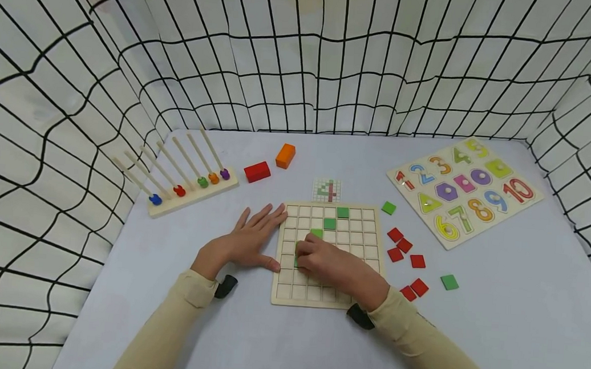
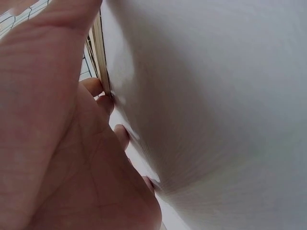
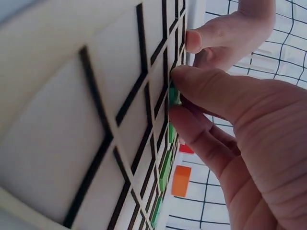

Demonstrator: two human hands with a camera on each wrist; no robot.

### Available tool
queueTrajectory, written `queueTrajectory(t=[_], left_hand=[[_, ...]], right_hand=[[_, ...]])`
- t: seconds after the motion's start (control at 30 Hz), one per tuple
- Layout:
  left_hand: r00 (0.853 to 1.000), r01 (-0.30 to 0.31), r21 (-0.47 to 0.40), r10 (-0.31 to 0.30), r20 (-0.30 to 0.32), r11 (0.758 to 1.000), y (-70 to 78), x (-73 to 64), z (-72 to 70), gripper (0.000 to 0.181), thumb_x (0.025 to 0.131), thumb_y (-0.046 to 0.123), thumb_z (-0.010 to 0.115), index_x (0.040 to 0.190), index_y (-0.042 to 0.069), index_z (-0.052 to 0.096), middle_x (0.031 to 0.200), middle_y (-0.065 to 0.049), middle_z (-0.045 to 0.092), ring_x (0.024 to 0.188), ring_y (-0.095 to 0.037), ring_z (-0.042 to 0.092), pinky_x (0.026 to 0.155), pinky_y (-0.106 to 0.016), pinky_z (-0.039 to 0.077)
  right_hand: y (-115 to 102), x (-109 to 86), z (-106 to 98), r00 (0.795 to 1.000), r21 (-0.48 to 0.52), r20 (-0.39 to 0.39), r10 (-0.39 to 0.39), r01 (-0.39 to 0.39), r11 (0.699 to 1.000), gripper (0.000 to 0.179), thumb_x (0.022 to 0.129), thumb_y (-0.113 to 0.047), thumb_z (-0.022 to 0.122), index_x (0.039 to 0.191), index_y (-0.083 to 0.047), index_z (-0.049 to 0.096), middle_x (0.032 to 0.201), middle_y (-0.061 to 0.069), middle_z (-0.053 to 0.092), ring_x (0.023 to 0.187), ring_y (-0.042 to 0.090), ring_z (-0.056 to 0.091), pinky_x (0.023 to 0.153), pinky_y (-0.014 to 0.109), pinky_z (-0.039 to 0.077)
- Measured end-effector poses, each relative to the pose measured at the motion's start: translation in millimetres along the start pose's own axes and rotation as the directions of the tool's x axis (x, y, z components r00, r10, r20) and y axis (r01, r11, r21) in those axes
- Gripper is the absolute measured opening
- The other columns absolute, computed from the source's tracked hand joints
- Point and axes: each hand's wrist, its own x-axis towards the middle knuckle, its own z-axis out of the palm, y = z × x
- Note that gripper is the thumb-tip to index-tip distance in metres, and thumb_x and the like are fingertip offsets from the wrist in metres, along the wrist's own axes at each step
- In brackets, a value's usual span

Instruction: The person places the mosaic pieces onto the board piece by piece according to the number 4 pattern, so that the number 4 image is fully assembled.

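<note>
A wooden grid board (image 1: pixel 367 260) lies on the table, with green square tiles (image 1: pixel 329 224) set in a diagonal of its cells. Over the board's left part is my right hand (image 1: pixel 333 267). Its thumb and fingertips pinch at a green tile (image 3: pixel 173 94) low against the grid in the right wrist view; the head view mostly hides that tile behind the fingers. Flat on the table, fingers spread, my left hand (image 1: pixel 250 241) rests along the board's left edge, thumb and fingertips at the frame. Just behind the board lies a small pattern card (image 1: pixel 327 191) with a green and red figure 4.
Several red tiles (image 1: pixel 417 261) and loose green tiles (image 1: pixel 449 282) lie right of the board. A number puzzle (image 1: pixel 442 249) sits at the back right. A peg stand (image 1: pixel 191 199) with beads, a red block (image 1: pixel 257 172) and an orange block (image 1: pixel 285 156) stand back left. Black netting surrounds the table.
</note>
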Motion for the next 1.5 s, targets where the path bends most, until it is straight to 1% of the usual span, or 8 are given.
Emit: queueTrajectory(t=[0.2, 0.33, 0.47, 0.57, 0.93, 1.13, 1.33, 1.5], left_hand=[[1.0, -0.008, -0.007, 0.008, 0.001, 1.0, -0.2, 1.1, -0.9, 0.124, 0.086, 0.059, 0.083, 0.174, 0.015, 0.007, 0.184, -0.006, -0.003, 0.17, -0.036, -0.006, 0.132, -0.071, -0.01], [1.0, -0.001, -0.004, 0.001, 0.004, 1.0, 0.2, -0.6, -2.3, 0.125, 0.086, 0.058, 0.084, 0.174, 0.015, 0.007, 0.184, -0.005, -0.004, 0.17, -0.035, -0.006, 0.132, -0.07, -0.011], [1.0, 0.0, -0.001, 0.0, 0.002, 1.0, -0.6, -0.9, -0.7, 0.125, 0.086, 0.058, 0.084, 0.174, 0.015, 0.007, 0.184, -0.005, -0.004, 0.17, -0.036, -0.006, 0.132, -0.07, -0.01], [1.0, 0.002, 0.002, -0.002, 0.0, 1.0, -1.4, -0.3, 1.3, 0.125, 0.086, 0.059, 0.084, 0.174, 0.015, 0.007, 0.184, -0.006, -0.003, 0.17, -0.036, -0.005, 0.132, -0.071, -0.009], [1.0, 0.003, 0.001, -0.003, -0.004, 1.0, -0.5, -1.1, 0.7, 0.125, 0.085, 0.058, 0.085, 0.174, 0.015, 0.007, 0.184, -0.005, -0.003, 0.17, -0.035, -0.005, 0.132, -0.07, -0.009], [1.0, 0.005, -0.004, -0.005, 0.001, 1.0, -0.1, -0.8, 1.8, 0.125, 0.086, 0.058, 0.085, 0.174, 0.015, 0.007, 0.184, -0.006, -0.002, 0.17, -0.036, -0.005, 0.132, -0.071, -0.009], [1.0, 0.004, -0.008, -0.004, 0.0, 1.0, 1.4, -2.5, 0.3, 0.124, 0.086, 0.057, 0.085, 0.174, 0.015, 0.008, 0.184, -0.006, -0.002, 0.17, -0.036, -0.006, 0.132, -0.07, -0.009], [1.0, 0.0, -0.008, 0.0, -0.005, 1.0, 0.9, -2.8, 0.4, 0.124, 0.086, 0.058, 0.084, 0.174, 0.015, 0.008, 0.184, -0.006, -0.002, 0.17, -0.036, -0.006, 0.132, -0.07, -0.009]], right_hand=[[7.9, -8.1, -6.8, 1.0, 0.17, -0.008, 0.021, -0.019, 0.985, 0.002, 0.094, -0.006, 0.081, 0.094, -0.007, 0.082, 0.101, 0.003, 0.073, 0.098, 0.018, 0.063, 0.086, 0.02, 0.058], [14.5, -18.4, -13.2, 0.999, 0.226, -0.02, 0.045, -0.039, 0.973, 0.011, 0.091, -0.005, 0.085, 0.102, -0.005, 0.082, 0.112, 0.009, 0.073, 0.109, 0.022, 0.066, 0.094, 0.026, 0.062], [23.2, -28.6, -15.5, 0.996, 0.228, -0.084, 0.041, -0.021, 0.974, 0.019, 0.087, -0.001, 0.087, 0.104, -0.003, 0.08, 0.118, 0.014, 0.072, 0.11, 0.025, 0.069, 0.092, 0.029, 0.064], [30.1, -35.0, -16.8, 0.993, 0.211, -0.103, 0.055, -0.032, 0.977, 0.021, 0.085, -0.001, 0.088, 0.105, -0.003, 0.08, 0.121, 0.016, 0.07, 0.11, 0.026, 0.069, 0.09, 0.029, 0.064], [48.1, -55.9, -27.9, 0.987, 0.191, -0.043, 0.156, -0.145, 0.971, 0.023, 0.088, -0.005, 0.087, 0.109, -0.004, 0.08, 0.128, 0.017, 0.07, 0.117, 0.03, 0.07, 0.093, 0.036, 0.065], [53.7, -65.6, -31.7, 0.972, 0.223, 0.008, 0.236, -0.232, 0.947, 0.025, 0.088, -0.003, 0.087, 0.112, -0.003, 0.08, 0.13, 0.016, 0.07, 0.118, 0.03, 0.069, 0.093, 0.038, 0.065], [60.5, -71.7, -35.0, 0.957, 0.219, 0.011, 0.291, -0.287, 0.933, 0.025, 0.088, -0.003, 0.087, 0.112, -0.001, 0.081, 0.13, 0.017, 0.069, 0.119, 0.031, 0.068, 0.092, 0.038, 0.065], [66.8, -74.1, -35.9, 0.951, 0.208, 0.001, 0.31, -0.303, 0.93, 0.022, 0.088, -0.001, 0.086, 0.11, -0.001, 0.081, 0.127, 0.017, 0.07, 0.118, 0.032, 0.067, 0.094, 0.04, 0.064]])
